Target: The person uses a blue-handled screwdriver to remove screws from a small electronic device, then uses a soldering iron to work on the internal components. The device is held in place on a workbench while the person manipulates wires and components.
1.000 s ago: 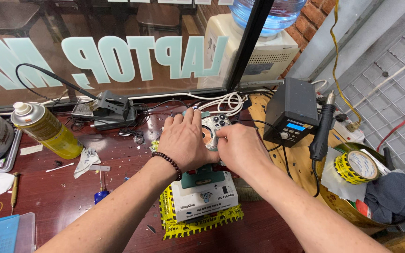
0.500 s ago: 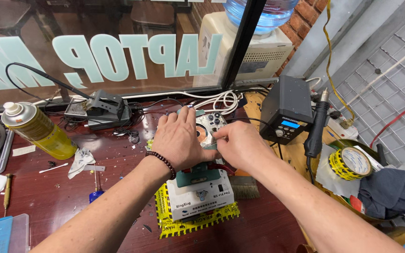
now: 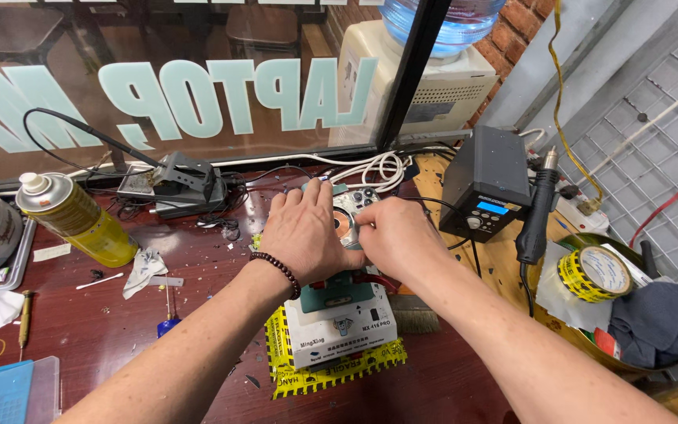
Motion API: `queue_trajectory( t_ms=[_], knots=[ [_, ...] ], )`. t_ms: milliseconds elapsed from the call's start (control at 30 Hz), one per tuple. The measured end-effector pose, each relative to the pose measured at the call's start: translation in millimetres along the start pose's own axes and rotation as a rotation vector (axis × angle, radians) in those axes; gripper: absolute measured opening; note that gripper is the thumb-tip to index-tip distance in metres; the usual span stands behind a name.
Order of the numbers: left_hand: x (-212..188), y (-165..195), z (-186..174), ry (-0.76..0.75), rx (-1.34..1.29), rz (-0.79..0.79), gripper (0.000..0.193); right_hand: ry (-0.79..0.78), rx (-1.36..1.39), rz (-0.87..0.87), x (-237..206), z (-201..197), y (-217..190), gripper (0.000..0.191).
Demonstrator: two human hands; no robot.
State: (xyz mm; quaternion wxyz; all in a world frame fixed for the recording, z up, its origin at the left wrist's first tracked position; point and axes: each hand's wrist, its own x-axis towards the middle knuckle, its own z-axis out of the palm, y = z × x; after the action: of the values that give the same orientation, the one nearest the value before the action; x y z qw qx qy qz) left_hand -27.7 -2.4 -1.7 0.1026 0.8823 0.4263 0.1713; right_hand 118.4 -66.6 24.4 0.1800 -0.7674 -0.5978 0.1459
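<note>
Nearest on the dark red surface (image 3: pixel 119 330) sits one white box-shaped heating platform (image 3: pixel 343 326) with a green top, resting on strips of yellow warning tape (image 3: pixel 331 375); everything else is placed from it. Just behind it, two hands meet over one small phone back (image 3: pixel 352 212) with a round coil and a cluster of camera lenses. The left hand (image 3: pixel 304 232), wearing one dark bead bracelet (image 3: pixel 275 271), lies flat over the phone's left side with fingers stretched, pressing it down rather than closing around it. The right hand (image 3: pixel 398 235) is curled, its fingertips pinched at the phone's middle; what they pinch is too small to tell. Left of the platform lie one blue-handled tool (image 3: pixel 168 322), one crumpled white wipe (image 3: pixel 143 267) and, further left, one yellow spray can (image 3: pixel 76 216) on its side. Right of it stand one dark rework station (image 3: pixel 486 184) with a lit blue display and its one hot-air handle (image 3: pixel 535 212). Further right, a shallow tray (image 3: pixel 582 334) holds one roll of yellow tape (image 3: pixel 594 273) and a dark cloth (image 3: pixel 661 326). Behind the platform, one black soldering-iron stand (image 3: pixel 174 184) sits against the glass window (image 3: pixel 198 78), beside a coil of white cable (image 3: pixel 378 169).
</note>
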Motion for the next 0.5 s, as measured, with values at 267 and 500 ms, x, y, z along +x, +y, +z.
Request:
queue_trajectory(
  t_ms=[267, 500],
  knots=[
    [0.7, -0.6, -0.7, -0.052, -0.003, -0.032, 0.117, -0.010, -0.050, -0.019, 5.7, -0.4, 3.4, 0.028],
    [-0.1, 1.0, -2.3, -0.036, 0.018, -0.035, 0.125, -0.007, -0.052, -0.002, -7.0, -3.8, 2.9, 0.026]
  ],
)
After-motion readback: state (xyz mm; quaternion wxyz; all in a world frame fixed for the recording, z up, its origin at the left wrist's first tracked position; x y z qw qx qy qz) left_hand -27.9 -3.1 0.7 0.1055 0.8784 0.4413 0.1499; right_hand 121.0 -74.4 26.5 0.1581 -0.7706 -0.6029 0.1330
